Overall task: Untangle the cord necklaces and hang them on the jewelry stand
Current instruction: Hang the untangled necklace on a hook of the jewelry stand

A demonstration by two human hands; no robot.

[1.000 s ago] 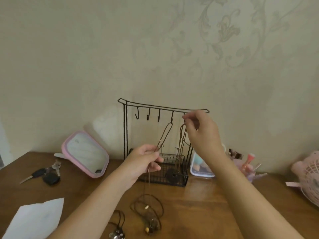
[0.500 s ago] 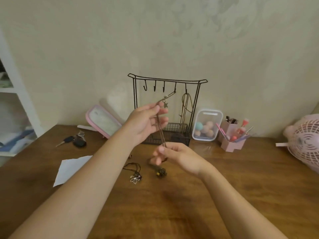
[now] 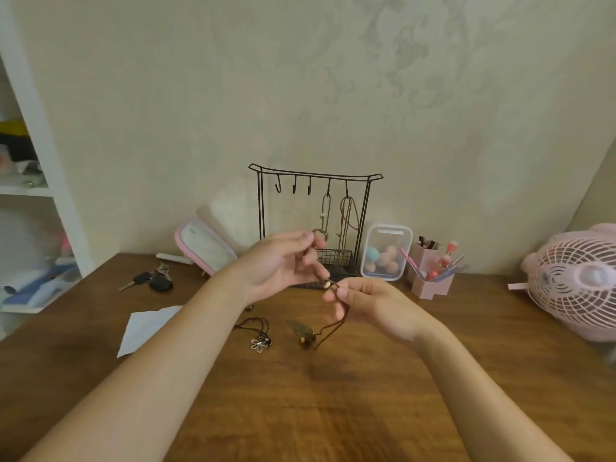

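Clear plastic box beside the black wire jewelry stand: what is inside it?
Inside the clear plastic box sit one teal rounded sponge and several peach rounded sponges, packed together. Their overlap hides the exact count and anything behind them.

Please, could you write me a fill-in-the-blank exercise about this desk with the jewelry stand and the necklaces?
1. On the black wire jewelry stand, ___ of the five hooks carry hanging cord necklaces.
2. The left hand and the right hand pinch one brown cord necklace, whose pendant rests on the ___.
3. The black cord necklace lying beside it has a silver pendant shaped like a ___.
4. The round pink fan stands to the stand's ___.
Missing words: two; table; flower; right.
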